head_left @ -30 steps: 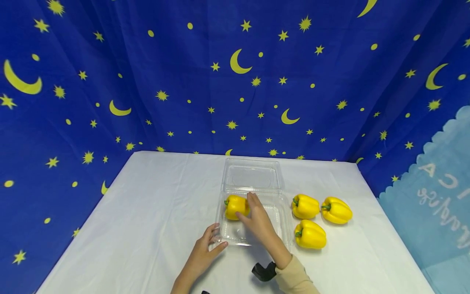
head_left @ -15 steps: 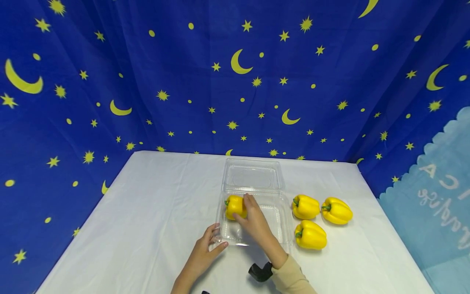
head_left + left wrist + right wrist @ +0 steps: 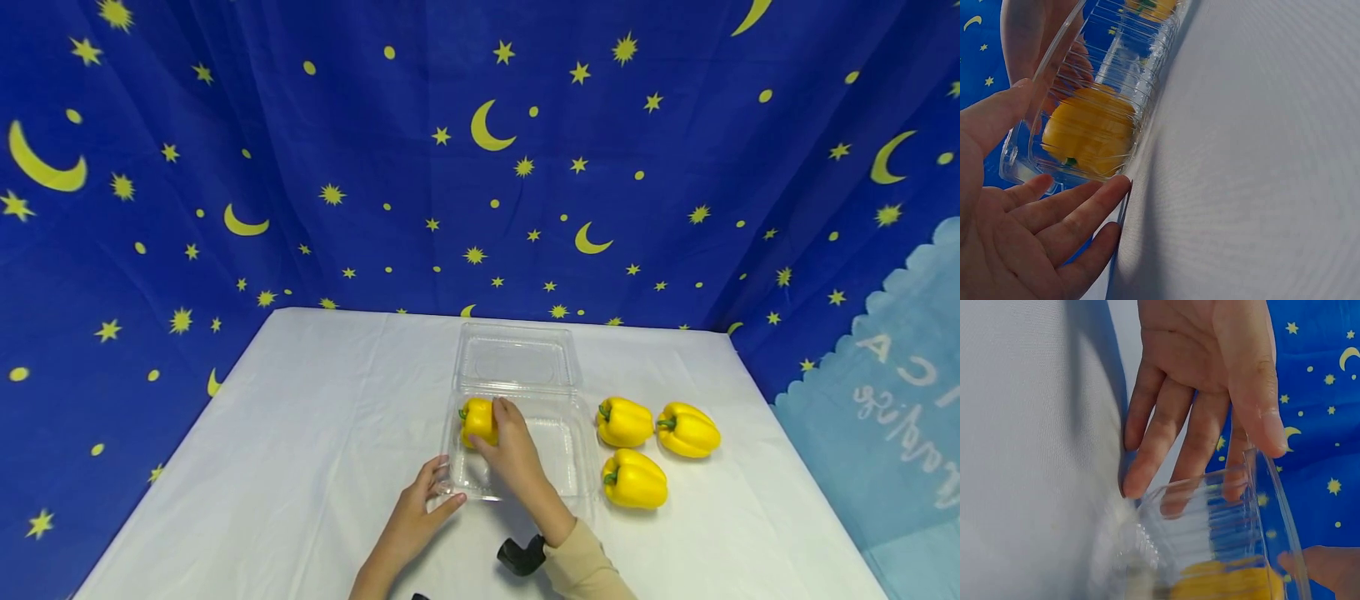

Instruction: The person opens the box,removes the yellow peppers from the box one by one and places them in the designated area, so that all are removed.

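A clear plastic clamshell box (image 3: 555, 467) lies on the table with its lid laid back. One yellow bell pepper (image 3: 474, 419) rests in its left part, stem leftward. My right hand (image 3: 517, 457) grips the right end of this pepper, thumb on the near side and fingers on the far side. At the box's near-left corner is my left hand (image 3: 412, 512). Its thumb touches the rim and its extended fingers lie along the outer wall, as the left wrist view shows. The right wrist view mostly takes in that left hand (image 3: 1204, 381).
Right of the box lie more yellow bell peppers: one near the box (image 3: 625, 422), another farther right (image 3: 688, 430) and a third in front (image 3: 634, 479). A white cloth covers the table (image 3: 322, 417). A blue star-and-moon curtain (image 3: 375, 150) hangs behind.
My right hand has moved slightly left and covers more of the pepper in the box. That pepper has hardly shifted, and my left hand has stayed put.
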Motion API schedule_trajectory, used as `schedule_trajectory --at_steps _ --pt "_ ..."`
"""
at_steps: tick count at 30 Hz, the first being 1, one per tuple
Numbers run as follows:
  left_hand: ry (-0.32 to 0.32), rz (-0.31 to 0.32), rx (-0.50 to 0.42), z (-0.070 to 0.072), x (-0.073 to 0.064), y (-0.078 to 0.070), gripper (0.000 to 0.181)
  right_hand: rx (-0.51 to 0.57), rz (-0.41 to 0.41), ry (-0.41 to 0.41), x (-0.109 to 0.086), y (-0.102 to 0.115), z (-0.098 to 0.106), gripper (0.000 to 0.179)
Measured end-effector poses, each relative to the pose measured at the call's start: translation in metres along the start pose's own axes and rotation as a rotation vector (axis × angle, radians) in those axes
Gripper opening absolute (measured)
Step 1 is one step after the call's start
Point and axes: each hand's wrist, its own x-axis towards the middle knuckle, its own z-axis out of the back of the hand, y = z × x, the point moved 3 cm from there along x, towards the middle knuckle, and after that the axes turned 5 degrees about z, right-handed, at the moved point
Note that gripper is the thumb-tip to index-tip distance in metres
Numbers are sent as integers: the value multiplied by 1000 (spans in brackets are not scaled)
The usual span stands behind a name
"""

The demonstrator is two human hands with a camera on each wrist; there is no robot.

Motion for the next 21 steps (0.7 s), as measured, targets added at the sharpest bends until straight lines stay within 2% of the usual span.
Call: schedule_trajectory --at_steps 14,21 --pt "-12 -16 -3 0 0 -1 64 -43 -39 -96 2 5 -12 61" --pt "-2 -17 -1 0 0 0 64 -21 -75 -127 4 5 -12 58"
